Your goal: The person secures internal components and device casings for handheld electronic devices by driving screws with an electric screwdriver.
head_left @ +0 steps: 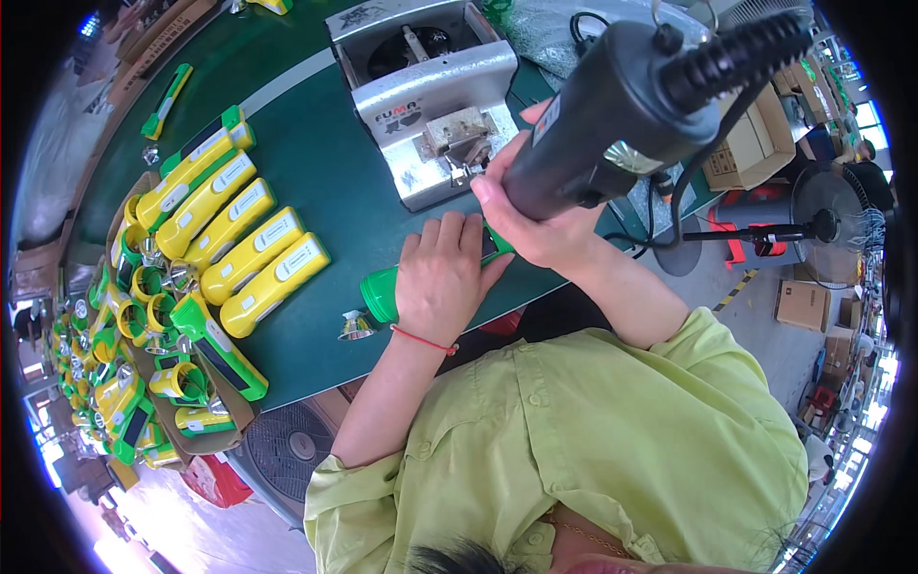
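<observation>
My right hand point(535, 215) is wrapped round a thick black electric screwdriver point(583, 124), hanging from above with a coiled cord at its top end. Its tip is hidden from sight near a silver screw feeder point(435, 105). My left hand point(440, 273) is closed over a green flashlight point(381, 293) lying on the table, pressing it down; its round head shows left of my fingers and a dark panel on the right. Beside that head lies a small shiny reflector cup point(356, 326). A row of yellow-and-green flashlights point(275, 284) lies to the left.
A carton point(218, 442) at the left is piled with flashlight parts and reflectors. One slim green-yellow piece point(167, 100) lies at the far left of the green table point(316, 172). An open cardboard box point(755, 143) and a black fan point(822, 225) stand on the right. Cables run beside the screwdriver.
</observation>
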Tool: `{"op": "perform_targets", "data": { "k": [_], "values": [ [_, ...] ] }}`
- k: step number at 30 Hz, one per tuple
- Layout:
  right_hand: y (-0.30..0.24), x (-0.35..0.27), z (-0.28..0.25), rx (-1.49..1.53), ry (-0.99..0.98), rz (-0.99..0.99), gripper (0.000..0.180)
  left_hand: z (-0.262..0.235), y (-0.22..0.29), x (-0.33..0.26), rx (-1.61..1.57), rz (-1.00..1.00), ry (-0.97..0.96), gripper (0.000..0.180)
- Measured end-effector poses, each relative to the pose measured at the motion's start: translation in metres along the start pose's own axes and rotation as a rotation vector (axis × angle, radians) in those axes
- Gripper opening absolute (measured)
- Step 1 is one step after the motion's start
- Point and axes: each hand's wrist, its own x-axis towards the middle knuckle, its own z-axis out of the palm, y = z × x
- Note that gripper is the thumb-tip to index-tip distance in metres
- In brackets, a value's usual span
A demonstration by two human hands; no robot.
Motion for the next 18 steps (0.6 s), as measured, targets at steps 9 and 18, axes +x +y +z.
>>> {"op": "perform_targets", "data": {
  "k": [9,18],
  "values": [
    [0.004,0.016,-0.009,0.459,-0.039,0.278,0.075,-0.009,-0.005,-0.001,-0.063,0.012,-0.024,0.049],
    [0.005,0.070,0.007,0.437,0.056,0.002,0.004,-0.014,-0.009,0.001,-0.013,-0.076,-0.017,0.054]
  ]
}}
